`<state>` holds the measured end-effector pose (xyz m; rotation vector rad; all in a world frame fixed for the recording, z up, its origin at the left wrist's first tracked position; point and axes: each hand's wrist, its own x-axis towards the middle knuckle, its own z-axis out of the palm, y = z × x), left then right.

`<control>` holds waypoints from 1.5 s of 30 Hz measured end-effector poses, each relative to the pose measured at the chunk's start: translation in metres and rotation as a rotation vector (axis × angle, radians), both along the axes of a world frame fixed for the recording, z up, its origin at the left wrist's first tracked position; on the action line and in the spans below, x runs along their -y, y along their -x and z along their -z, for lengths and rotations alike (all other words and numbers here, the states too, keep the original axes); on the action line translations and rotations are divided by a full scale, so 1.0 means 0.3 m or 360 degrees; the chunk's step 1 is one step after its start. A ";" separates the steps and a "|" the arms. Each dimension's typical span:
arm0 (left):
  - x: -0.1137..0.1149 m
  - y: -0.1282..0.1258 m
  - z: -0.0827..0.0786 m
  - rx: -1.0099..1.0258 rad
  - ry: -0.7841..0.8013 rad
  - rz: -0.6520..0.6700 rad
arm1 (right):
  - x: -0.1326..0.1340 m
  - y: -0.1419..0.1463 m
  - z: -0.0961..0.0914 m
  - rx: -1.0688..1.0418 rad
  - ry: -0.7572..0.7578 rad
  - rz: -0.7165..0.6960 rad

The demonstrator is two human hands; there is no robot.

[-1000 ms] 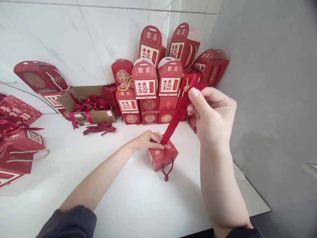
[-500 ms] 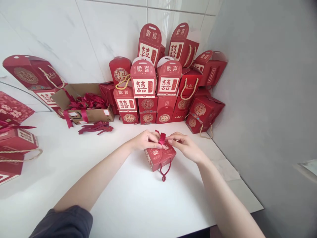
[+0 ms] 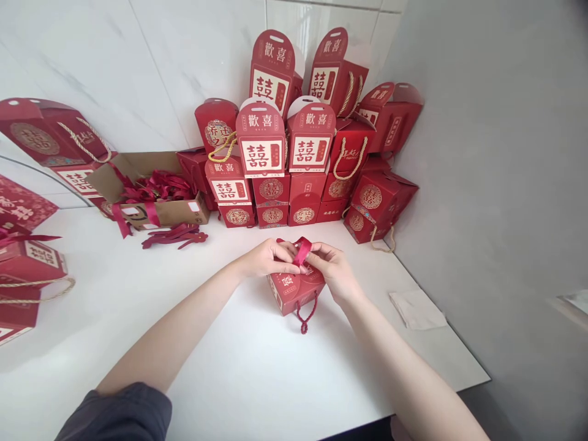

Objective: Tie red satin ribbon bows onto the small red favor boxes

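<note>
A small red gift box [image 3: 294, 293] with a red cord handle hanging over its front stands on the white table [image 3: 257, 373]. A red ribbon [image 3: 302, 250] loops up from the top of the box. My left hand [image 3: 266, 257] pinches the ribbon from the left, fingers closed on it. My right hand [image 3: 333, 266] grips the ribbon from the right, fingers curled around it. Both hands rest on top of the box.
A stack of red gift boxes [image 3: 298, 147] fills the back corner against the tiled wall. A brown cardboard box of red ribbons [image 3: 156, 196] sits at back left, loose ribbons [image 3: 172, 236] before it. More red boxes [image 3: 27, 275] lie at the left edge. A white paper [image 3: 417, 309] lies at right.
My right hand came down from holding the ribbon stretched high above the box to the box top. The ribbon now forms a short loop between both hands.
</note>
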<state>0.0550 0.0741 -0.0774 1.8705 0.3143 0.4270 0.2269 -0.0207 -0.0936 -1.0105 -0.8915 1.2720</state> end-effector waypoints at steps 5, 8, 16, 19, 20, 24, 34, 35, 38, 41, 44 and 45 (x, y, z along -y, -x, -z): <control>-0.002 0.001 0.007 -0.0057 0.0036 -0.0070 | -0.012 -0.037 0.014 -0.0191 0.0090 0.0347; -0.002 0.002 -0.004 -0.0106 0.0036 -0.0044 | 0.002 -0.052 -0.005 -0.0261 -0.0031 0.0591; 0.001 0.001 -0.067 -0.0218 0.0324 -0.0068 | 0.143 0.052 -0.086 0.1015 -0.1332 0.0576; 0.013 -0.002 -0.087 -0.0274 0.0266 -0.0092 | 0.142 0.110 -0.082 0.1837 -0.1908 0.0056; 0.017 -0.003 -0.093 -0.0279 0.0224 -0.0083 | 0.133 0.129 -0.076 0.2062 -0.1985 -0.0042; 0.031 -0.009 -0.102 -0.0287 0.0078 -0.0067 | 0.100 0.187 -0.051 0.2552 -0.2005 -0.0174; 0.018 -0.010 -0.080 -0.0292 -0.0024 -0.0010 | 0.053 0.015 -0.069 0.1351 -0.0941 0.0082; 0.019 -0.010 -0.084 -0.0305 -0.0027 -0.0012 | 0.034 -0.009 -0.058 0.1282 -0.0750 0.0137; 0.026 -0.013 -0.097 -0.0300 -0.0080 0.0001 | -0.017 -0.057 -0.024 0.1035 -0.0405 -0.0117; 0.031 -0.013 -0.105 -0.0279 -0.0105 0.0020 | -0.036 -0.075 -0.010 0.0795 -0.0307 -0.0428; 0.031 -0.012 -0.105 -0.0285 -0.0097 0.0023 | -0.034 -0.083 -0.013 0.0619 -0.0297 -0.0520; 0.029 -0.011 -0.104 -0.0290 -0.0083 0.0022 | -0.033 -0.086 -0.014 0.0568 -0.0298 -0.0478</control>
